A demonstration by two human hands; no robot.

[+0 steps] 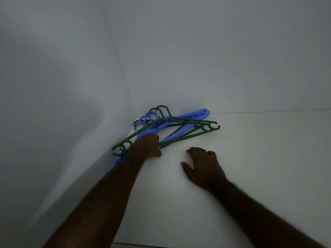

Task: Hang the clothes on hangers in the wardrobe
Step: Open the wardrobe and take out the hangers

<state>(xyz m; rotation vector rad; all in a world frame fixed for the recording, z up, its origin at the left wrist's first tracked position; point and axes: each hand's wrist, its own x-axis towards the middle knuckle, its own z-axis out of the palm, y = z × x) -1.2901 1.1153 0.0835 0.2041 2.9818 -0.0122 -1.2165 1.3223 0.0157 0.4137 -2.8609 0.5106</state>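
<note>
The left hand (pixel 147 146) curls its fingers round the tangled hangers (pixel 188 120), the right hand (pixel 202 163) rests loose-fingered on the shelf (pixel 250 158); best to lift one clear, hook unsnagged.

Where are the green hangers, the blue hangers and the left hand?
green hangers (pixel 189 120), head view, upper bar
blue hangers (pixel 193 114), head view, arm nearest the wall
left hand (pixel 148 145), head view, back of the hand

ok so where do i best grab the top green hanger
Grip the green hanger on its sloped arm just below the hook, coming from the front and above. It lies flat on top of the blue hangers with its hook tucked into the corner, so the walls block the far side.
</note>
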